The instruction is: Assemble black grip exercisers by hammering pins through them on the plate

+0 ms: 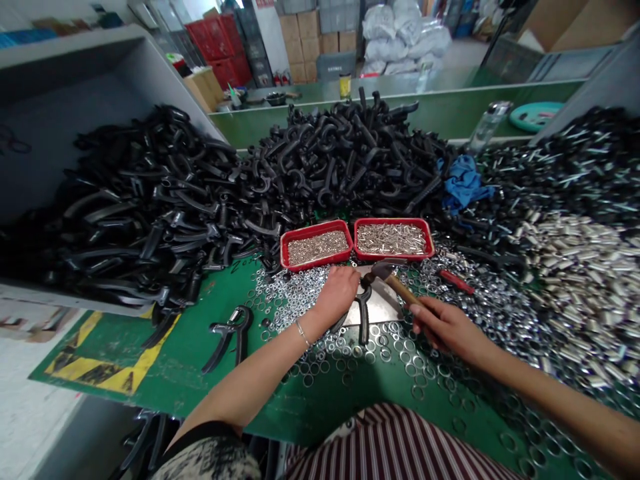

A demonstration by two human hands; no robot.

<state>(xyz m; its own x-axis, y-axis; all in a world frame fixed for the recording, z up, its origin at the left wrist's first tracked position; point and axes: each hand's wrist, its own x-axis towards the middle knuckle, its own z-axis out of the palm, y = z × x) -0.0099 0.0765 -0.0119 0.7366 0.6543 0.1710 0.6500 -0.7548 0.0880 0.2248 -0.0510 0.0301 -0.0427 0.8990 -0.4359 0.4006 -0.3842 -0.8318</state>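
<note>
- Striped clothing (400,445) at six o'clock.
- Right hand (443,325) clasps a hammer (399,287), four o'clock.
- Left hand (339,292), exact grip hidden, at black handles' (365,320) top, five o'clock, over metal plate (387,308).

Bright, diffuse light in here. Pale glare on metal plate (387,308) between left hand (339,292) and right hand (443,322). Soft shadow on green tabletop (175,387) below both. White sacks (400,33) far beyond hands blurry; grey cabinet (45,100), left, dim inside, stretched at edge.
</note>
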